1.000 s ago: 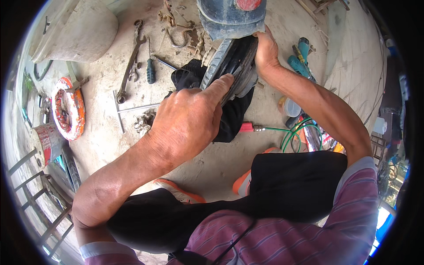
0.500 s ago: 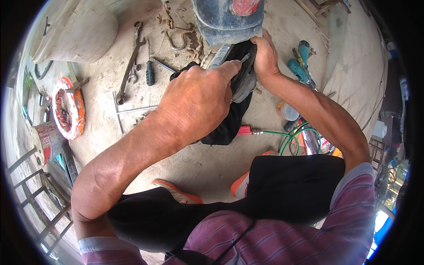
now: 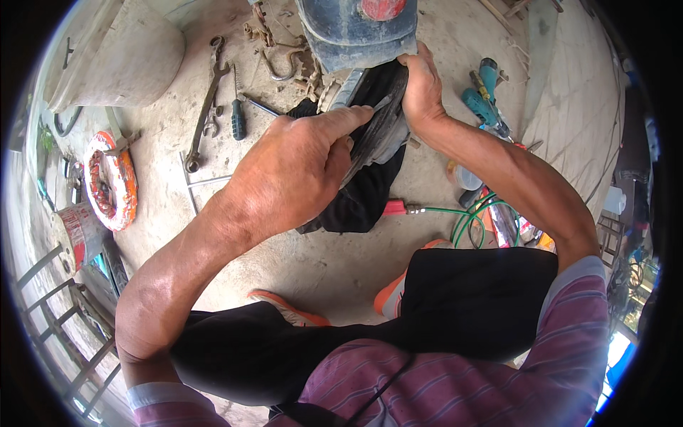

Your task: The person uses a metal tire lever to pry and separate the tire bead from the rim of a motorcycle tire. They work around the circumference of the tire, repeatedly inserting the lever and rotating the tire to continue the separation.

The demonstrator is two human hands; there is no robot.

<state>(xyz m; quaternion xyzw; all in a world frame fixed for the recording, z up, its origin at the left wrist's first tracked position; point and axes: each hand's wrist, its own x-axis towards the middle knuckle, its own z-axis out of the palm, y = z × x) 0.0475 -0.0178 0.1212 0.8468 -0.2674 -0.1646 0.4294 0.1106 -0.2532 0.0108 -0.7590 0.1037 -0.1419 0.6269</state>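
My left hand (image 3: 288, 167) is closed, with the index finger stretched along a thin tool (image 3: 383, 105) whose flat grey tip shows past the fingertip; its handle is hidden in the palm. That tip lies against the black tyre (image 3: 375, 128) of a wheel under a dirty blue mudguard (image 3: 356, 39). At the tyre's far right side, just below the mudguard, my right hand (image 3: 425, 92) grips it, its fingers partly hidden behind the rubber. Beneath the wheel is a black cloth-like piece (image 3: 363, 206).
On the concrete floor to the left lie a large wrench (image 3: 206, 107), a screwdriver (image 3: 237, 121) and a T-shaped metal bar (image 3: 206, 181). A teal power tool (image 3: 480, 103) and a green hose (image 3: 466, 224) are on the right. A white bucket (image 3: 128, 64) stands far left.
My left hand has drawn back left and slightly toward me along the tyre, with the tool tip moving along. My right hand keeps its place on the tyre. The whole view has shifted slightly.
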